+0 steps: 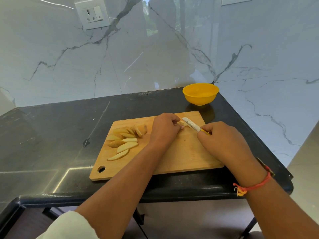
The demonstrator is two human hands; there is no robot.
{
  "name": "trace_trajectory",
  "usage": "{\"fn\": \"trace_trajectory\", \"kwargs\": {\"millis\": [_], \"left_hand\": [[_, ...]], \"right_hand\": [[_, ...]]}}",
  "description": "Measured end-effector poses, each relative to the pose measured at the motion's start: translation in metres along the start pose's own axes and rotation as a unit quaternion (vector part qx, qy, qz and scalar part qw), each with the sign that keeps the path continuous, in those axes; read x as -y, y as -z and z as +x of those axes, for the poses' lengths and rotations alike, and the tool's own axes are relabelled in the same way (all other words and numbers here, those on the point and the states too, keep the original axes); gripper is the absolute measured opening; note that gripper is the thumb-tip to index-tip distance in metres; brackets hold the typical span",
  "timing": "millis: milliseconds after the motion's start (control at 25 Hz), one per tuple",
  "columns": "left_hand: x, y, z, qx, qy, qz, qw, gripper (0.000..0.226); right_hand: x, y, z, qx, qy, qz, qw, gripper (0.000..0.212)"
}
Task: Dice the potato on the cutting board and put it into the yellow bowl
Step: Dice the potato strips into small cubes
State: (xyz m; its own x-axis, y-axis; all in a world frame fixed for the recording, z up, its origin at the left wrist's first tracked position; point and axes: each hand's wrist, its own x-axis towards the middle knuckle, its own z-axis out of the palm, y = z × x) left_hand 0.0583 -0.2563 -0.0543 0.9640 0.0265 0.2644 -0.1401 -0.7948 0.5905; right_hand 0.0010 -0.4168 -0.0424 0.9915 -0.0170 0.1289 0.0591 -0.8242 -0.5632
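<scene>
- Left hand [164, 129]: fingers curled, pinching a potato piece [181, 123] on the wooden cutting board [181, 152].
- Right hand [222, 140]: grips knife [191, 124] by its yellow handle; blade touching that piece.
- Potato wedges [123, 138]: piled on the board's left.
- Yellow bowl [200, 94]: behind board, on black countertop [51, 135].

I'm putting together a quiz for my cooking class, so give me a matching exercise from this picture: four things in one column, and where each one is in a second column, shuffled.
Things
1. round yellow bowl
2. pile of pale potato wedges
3. white-bladed knife
4. small potato piece

Places
A. gripped by the right hand
B. on the black counter, beyond the wooden cutting board
C. held by the left hand, next to the blade
D. lying on the board's left half

Pairs: 1-B, 2-D, 3-A, 4-C
</scene>
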Motion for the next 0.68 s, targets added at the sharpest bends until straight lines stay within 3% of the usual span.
{"fn": "trace_trajectory", "kwargs": {"millis": [160,360,560,680], "left_hand": [[0.011,0.021,-0.007,-0.029,-0.001,-0.019,0.999,0.035],[0.046,0.077,-0.019,-0.081,0.003,-0.029,0.996,0.010],[0.074,0.094,-0.016,0.005,0.049,0.131,0.990,0.032],[0.078,0.088,-0.012,0.052,0.051,0.281,0.957,0.051]], "right_hand": [[0.006,-0.002,-0.005,-0.032,0.020,0.014,0.999,0.027],[0.036,-0.021,-0.009,-0.005,0.064,0.054,0.996,0.029],[0.051,-0.037,-0.009,0.004,0.078,0.046,0.996,0.033],[0.050,-0.039,-0.010,-0.006,0.079,0.047,0.996,0.033]]}}
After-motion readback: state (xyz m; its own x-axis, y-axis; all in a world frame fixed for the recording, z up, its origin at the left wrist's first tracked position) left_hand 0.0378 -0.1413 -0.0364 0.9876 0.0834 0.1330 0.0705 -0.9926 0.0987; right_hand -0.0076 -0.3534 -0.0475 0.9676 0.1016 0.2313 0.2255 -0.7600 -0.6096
